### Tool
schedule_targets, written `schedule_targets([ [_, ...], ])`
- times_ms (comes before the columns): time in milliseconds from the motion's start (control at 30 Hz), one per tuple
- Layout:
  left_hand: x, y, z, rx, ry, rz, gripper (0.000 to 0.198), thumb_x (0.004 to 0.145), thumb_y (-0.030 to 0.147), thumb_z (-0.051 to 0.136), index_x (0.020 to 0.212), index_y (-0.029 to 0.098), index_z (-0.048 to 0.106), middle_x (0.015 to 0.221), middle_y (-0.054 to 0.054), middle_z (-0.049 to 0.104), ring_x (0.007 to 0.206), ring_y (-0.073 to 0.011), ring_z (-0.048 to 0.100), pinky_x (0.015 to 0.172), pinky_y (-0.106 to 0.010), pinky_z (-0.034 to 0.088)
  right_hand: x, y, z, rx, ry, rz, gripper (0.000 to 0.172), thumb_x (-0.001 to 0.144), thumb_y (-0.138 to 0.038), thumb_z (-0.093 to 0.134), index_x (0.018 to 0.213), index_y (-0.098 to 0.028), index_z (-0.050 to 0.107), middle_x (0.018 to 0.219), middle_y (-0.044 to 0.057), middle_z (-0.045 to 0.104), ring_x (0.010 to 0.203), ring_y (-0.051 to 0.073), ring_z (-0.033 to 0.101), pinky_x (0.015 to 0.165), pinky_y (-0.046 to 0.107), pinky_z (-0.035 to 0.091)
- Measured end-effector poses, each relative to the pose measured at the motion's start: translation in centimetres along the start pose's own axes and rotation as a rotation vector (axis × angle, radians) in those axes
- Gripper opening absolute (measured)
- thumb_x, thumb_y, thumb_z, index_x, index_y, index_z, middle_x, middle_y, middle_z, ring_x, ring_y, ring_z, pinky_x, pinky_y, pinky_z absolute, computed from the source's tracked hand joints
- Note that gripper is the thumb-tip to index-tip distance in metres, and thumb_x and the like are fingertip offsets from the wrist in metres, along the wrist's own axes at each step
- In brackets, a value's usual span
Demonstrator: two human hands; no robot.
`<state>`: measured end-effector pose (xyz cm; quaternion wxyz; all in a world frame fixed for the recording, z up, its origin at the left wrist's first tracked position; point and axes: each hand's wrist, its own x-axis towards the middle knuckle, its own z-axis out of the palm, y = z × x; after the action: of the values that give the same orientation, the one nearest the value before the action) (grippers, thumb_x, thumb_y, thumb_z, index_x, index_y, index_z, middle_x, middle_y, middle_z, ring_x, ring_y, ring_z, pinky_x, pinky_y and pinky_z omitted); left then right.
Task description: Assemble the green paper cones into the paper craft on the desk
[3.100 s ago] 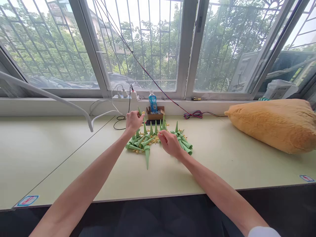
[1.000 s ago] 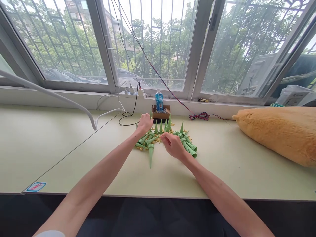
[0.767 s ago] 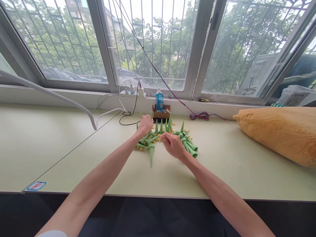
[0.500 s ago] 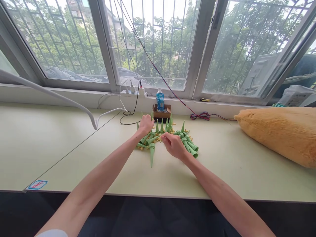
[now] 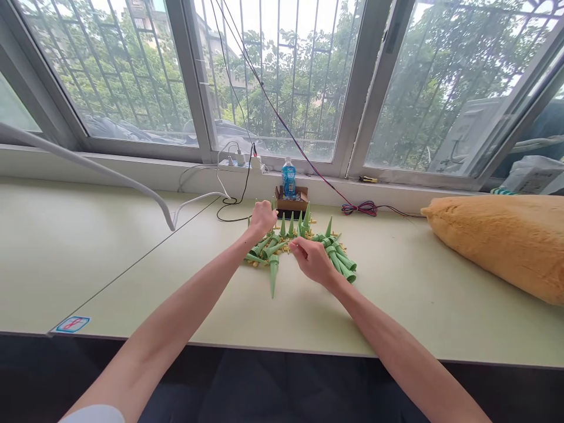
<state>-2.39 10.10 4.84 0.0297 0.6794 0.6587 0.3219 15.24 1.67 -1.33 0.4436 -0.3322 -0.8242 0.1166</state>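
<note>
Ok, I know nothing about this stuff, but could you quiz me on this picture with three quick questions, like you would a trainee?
1. Multiple choice: what color are the cones on the table?
A. Red
B. Green
C. Blue

2. True or false: the cushion lies to the left of the cones.

3. Short answer: which is nearer the window, the left hand or the right hand?

Key:
1. B
2. False; it lies to their right.
3. The left hand.
</note>
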Motion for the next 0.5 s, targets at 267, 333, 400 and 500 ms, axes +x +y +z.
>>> schedule_targets([
  [267, -0.9, 0.0, -1.5, 0.050, 0.130, 0.052, 0.020, 0.084, 0.028, 0.050, 0.079, 0.014, 0.063, 0.060, -0.008, 0.059, 0.061, -0.0221, 0.059, 0.068, -0.035, 0.045, 0.1, -0.2, -0.1, -0.005, 0.004, 0.003, 0.034, 0.098, -0.038, 0.036, 0.077, -0.018, 0.055, 0.059, -0.002, 0.048, 0.052, 0.010, 0.037, 0.054, 0.021, 0.030],
  [333, -1.8, 0.0, -2.3, 0.054, 0.135, 0.096, 0.022, 0.085, 0.030, 0.048, 0.079, 0.015, 0.063, 0.062, -0.006, 0.061, 0.061, -0.0197, 0.058, 0.069, -0.033, 0.045, 0.1, -0.2, -0.2, -0.016, 0.005, 0.007, 0.035, 0.099, -0.039, 0.036, 0.077, -0.018, 0.055, 0.058, -0.002, 0.046, 0.052, 0.010, 0.036, 0.054, 0.021, 0.031],
  [400, -3.1, -0.1, -2.7, 0.026, 0.088, 0.171, 0.023, 0.085, 0.034, 0.049, 0.077, 0.017, 0.063, 0.061, -0.003, 0.061, 0.060, -0.0175, 0.057, 0.069, -0.031, 0.045, 0.2, -0.2, -0.2, -0.024, 0.004, 0.008, 0.036, 0.099, -0.039, 0.035, 0.077, -0.018, 0.055, 0.058, -0.002, 0.047, 0.052, 0.010, 0.037, 0.055, 0.021, 0.031],
  [500, -5.4, -0.7, -2.4, -0.031, 0.035, 0.241, 0.021, 0.085, 0.033, 0.050, 0.074, 0.019, 0.062, 0.062, -0.002, 0.063, 0.059, -0.0157, 0.056, 0.066, -0.029, 0.043, 0.2, -0.2, -0.1, -0.028, 0.001, 0.006, 0.036, 0.099, -0.039, 0.035, 0.078, -0.018, 0.056, 0.060, -0.002, 0.050, 0.052, 0.010, 0.039, 0.055, 0.021, 0.031],
])
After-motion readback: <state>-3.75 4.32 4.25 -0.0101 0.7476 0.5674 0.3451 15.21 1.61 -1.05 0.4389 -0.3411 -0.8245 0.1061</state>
